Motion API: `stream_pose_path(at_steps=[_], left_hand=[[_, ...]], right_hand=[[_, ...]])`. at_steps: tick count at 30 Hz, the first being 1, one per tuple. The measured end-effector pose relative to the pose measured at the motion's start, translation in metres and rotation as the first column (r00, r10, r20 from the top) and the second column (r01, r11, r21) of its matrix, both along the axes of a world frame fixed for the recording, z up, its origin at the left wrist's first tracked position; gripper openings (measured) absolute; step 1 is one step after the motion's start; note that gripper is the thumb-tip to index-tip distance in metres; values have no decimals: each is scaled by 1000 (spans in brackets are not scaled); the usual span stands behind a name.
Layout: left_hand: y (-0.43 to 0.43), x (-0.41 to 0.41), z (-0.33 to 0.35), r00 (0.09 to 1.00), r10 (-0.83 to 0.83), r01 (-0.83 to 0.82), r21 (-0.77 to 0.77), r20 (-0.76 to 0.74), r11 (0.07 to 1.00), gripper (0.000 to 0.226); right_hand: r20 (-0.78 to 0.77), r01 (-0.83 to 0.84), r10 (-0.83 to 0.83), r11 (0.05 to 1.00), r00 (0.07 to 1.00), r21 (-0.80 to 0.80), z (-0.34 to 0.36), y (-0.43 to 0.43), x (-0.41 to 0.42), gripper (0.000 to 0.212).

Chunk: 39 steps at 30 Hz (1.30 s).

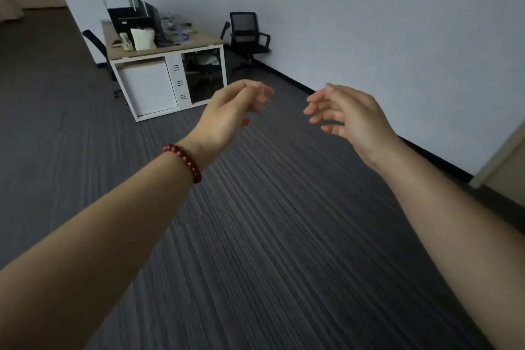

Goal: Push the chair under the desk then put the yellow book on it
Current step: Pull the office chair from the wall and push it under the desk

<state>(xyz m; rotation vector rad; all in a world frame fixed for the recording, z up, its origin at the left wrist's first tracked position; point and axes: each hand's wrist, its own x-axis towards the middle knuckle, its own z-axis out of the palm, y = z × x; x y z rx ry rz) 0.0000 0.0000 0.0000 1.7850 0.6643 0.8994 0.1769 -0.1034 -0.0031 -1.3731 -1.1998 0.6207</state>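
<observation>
A black mesh office chair (247,37) stands by the white wall, to the right of the desk and pulled away from it. The desk (199,42) has a light wood top and a white frame and stands across the room. No yellow book can be made out among the things on it. My left hand (231,111), with a red bead bracelet on the wrist, is stretched out in front of me, fingers loosely curled and holding nothing. My right hand (345,113) is raised beside it, fingers apart and empty. Both hands are far from the chair.
Monitors (142,10), a white bag (143,38) and small clutter sit on the desk. A second dark chair (98,45) stands at the desk's left side. A white cabinet (150,88) fills the desk's near end. Dark striped carpet (270,221) stretches between me and the desk.
</observation>
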Motion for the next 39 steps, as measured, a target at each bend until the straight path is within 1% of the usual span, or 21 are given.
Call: stream_pose_path(at_steps=[2,6,10,14,16,19,23,27,31,36,39], left_hand=[[22,32,5,1000,-12,12,-32,-1,999,26],[77,102,7,1000,3,-3,-86,4,996,25],[132,157,4,1000,14,-13,-113,0,993,22],[206,203,-13,998,17,-23,-95,-62,995,22],[252,224,-19,997,29,-36,-92,-68,995,22],[327,263,-18,999,47,-49,-103,-28,993,20],[420,331,2,999,39,-38,-128,8,991,18],[500,395,11,1000,1,-1,-111,4,994,20],[579,458,9,1000,21,-23,-113,-19,993,20],[685,550,-2,999,33,-32,-128,5,991,19],[747,612,-4,999,25,-27,-109,-20,994,20]], right_hand=[[-43,26,-26,1000,999,-2,6,17,31,32],[-40,96,-96,995,995,-23,6,65,98,32],[-118,114,-116,993,986,-21,5,119,145,33],[-129,47,-60,994,990,-100,-4,195,189,34],[-116,28,-42,992,992,-122,-9,239,213,33],[-107,21,-32,994,994,-103,-11,312,253,29],[-121,42,-54,994,991,-97,0,408,308,28],[-137,69,-79,995,987,-75,6,491,366,27],[-135,99,-103,995,985,-33,1,562,428,28],[-124,93,-89,995,988,28,-8,666,519,29],[-103,85,-80,996,991,39,-8,730,576,30]])
